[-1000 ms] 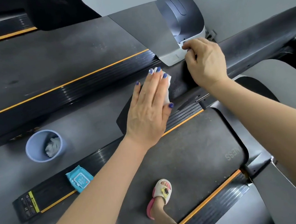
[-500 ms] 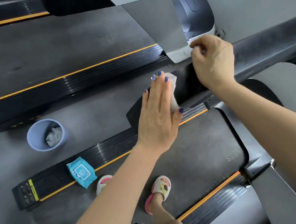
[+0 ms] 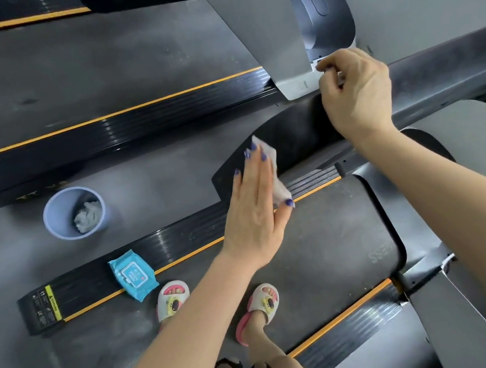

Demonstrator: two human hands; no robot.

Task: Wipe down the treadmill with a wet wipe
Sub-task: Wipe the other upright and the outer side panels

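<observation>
On the dark grey floor [image 3: 157, 176] stands a bin [image 3: 74, 212] at left, and near it a blue wipes pack [image 3: 132, 275] lies on the treadmill's side rail [image 3: 181, 241].

head cam | looks steeply down, close | treadmill [image 3: 319, 235] deck, both forearms
</observation>
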